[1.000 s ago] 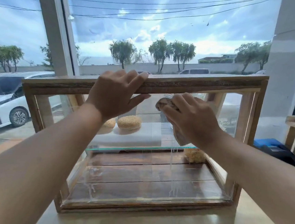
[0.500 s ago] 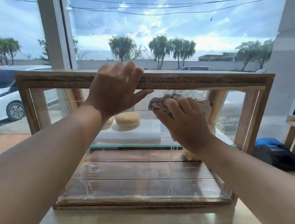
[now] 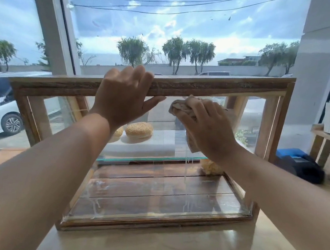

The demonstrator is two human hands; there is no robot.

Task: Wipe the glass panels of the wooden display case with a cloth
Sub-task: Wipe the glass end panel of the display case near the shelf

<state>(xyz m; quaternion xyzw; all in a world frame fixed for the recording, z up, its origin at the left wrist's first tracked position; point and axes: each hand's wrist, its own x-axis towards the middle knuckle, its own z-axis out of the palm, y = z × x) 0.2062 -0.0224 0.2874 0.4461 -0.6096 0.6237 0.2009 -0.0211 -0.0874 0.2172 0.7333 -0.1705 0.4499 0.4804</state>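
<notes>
My left hand (image 3: 122, 97) hooks its fingers (image 3: 138, 76) over the top rail of the wooden display case (image 3: 233, 88). Its thumb is spread beneath the rail, so it grips the wood at about 11 o'clock of the frame.

My right hand (image 3: 207, 130) has its fingers curled round a bunched brown cloth (image 3: 179, 107). It presses the cloth flat against the front glass panel (image 3: 154, 185), just under the rail at about 1 o'clock of the pane. Pale streaks run down the glass below the cloth.

The case stands on the pale desk (image 3: 169, 249), with a large window (image 3: 188, 27) behind it at 12 o'clock. Inside, a sesame bun (image 3: 139, 130) sits on a white slab (image 3: 148, 145) on the glass shelf. A blue and black object (image 3: 296, 160) lies at 3 o'clock of the case.
</notes>
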